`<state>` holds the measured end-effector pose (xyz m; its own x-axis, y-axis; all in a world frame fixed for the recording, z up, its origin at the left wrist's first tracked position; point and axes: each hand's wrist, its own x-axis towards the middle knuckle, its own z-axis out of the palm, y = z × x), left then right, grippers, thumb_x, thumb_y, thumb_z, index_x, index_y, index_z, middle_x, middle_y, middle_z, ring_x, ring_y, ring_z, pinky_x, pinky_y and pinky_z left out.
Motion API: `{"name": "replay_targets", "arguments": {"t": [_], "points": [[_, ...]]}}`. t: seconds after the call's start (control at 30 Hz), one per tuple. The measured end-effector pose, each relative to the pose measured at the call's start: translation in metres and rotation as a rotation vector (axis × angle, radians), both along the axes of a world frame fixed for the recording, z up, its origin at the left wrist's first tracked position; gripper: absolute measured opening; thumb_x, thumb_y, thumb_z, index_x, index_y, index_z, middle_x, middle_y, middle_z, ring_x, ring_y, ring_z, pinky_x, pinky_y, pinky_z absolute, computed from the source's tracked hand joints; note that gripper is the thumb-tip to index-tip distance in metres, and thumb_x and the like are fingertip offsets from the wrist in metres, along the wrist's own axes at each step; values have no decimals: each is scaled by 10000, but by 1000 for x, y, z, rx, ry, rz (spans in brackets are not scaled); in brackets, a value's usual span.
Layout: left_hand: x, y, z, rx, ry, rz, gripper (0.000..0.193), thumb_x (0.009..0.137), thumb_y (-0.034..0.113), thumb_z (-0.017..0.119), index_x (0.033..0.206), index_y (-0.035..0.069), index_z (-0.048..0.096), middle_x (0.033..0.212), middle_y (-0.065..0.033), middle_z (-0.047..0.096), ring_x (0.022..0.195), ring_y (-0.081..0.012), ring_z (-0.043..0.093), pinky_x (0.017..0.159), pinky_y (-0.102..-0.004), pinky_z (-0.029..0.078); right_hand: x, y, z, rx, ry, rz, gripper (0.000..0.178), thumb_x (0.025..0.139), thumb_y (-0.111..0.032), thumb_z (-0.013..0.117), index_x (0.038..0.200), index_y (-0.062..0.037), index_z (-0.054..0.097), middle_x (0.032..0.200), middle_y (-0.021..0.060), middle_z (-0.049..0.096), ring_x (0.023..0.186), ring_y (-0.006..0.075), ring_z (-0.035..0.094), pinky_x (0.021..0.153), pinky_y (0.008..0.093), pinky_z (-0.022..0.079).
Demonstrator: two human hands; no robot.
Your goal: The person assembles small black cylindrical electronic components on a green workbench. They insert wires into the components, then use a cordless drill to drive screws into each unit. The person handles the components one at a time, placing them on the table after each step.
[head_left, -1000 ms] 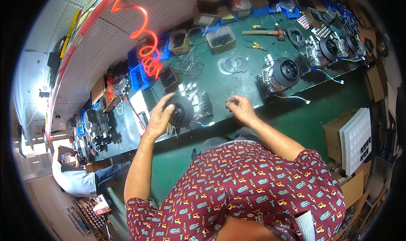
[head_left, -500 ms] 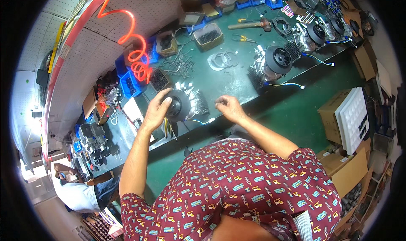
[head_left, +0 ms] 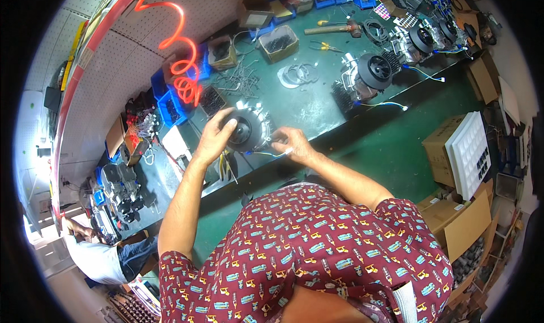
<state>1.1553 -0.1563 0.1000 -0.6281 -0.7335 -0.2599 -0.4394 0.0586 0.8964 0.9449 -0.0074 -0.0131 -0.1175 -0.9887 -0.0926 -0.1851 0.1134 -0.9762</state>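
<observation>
Black fan wheel (head_left: 245,133) gripped by wide-curved left hand (head_left: 215,134), seemingly for steadiness; right hand (head_left: 293,144) half-curled beside it, hold unclear

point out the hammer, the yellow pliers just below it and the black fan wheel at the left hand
Hammer (head_left: 335,28): head camera view, on its wooden handle.
Yellow pliers (head_left: 328,47): head camera view, around the pivot.
Black fan wheel (head_left: 246,131): head camera view, near the middle of its face.

Both hands (head_left: 215,136) forward, apart (forearms (head_left: 184,209) bare)
</observation>
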Motion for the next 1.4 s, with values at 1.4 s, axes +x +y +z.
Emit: {"name": "replay_targets", "arguments": {"t": [1.4], "points": [[20,61,-126,-152,188,572,261,872,8,654,1131,-10,678,1043,-169,686,944,-276,683,818,-345,532,1,-53,18,218,50,-42,216,822,-89,689,977,61,691,771,80,690,602,103,600,547,259,475]]}}
